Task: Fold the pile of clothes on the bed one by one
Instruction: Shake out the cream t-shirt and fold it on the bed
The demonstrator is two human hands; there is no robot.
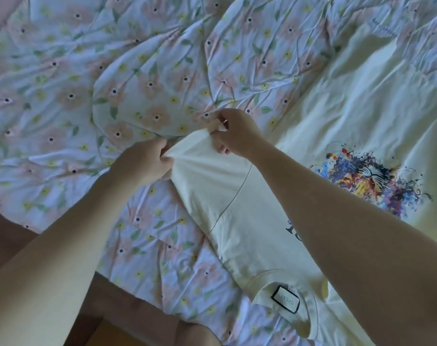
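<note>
A cream T-shirt (pixel 237 221) lies spread on the bed, collar and neck label (pixel 285 298) nearest me, a colourful splatter print (pixel 369 181) on its right part. Its left sleeve (pixel 202 158) is lifted off the bed. My left hand (pixel 143 162) pinches the sleeve's near corner. My right hand (pixel 233 134) pinches the sleeve's far edge, its forearm crossing over the shirt's chest and hiding part of a dark print there.
The bed is covered by a crumpled floral sheet (pixel 112 83) with pink and yellow flowers. The sheet's edge and a brown floor (pixel 7 240) show at the lower left.
</note>
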